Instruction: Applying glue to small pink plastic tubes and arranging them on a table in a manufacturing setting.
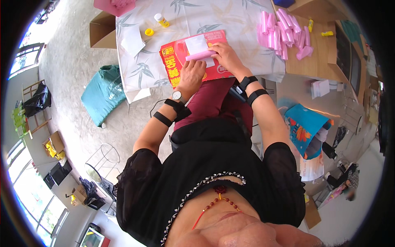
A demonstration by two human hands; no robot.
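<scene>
A pink roll [200,55] lies across a white paper slip [196,44] on a flattened red cardboard piece [175,48]. My left hand [191,75] presses its bent fingertips along the near side of the roll, toward the left end. At the right end, my right hand [226,56] grips the roll between thumb and fingers. Part of the slip shows on both the far and near side of the roll. What lies under my fingers is hidden.
A glue stick [162,20] and its yellow cap [149,32] stand beyond the cardboard. White paper slips [132,40] lie at the left. Many similar pink rolls [284,33] are heaped at the right, near yellow glue sticks [327,33]. A pink container [115,7] sits at the far left.
</scene>
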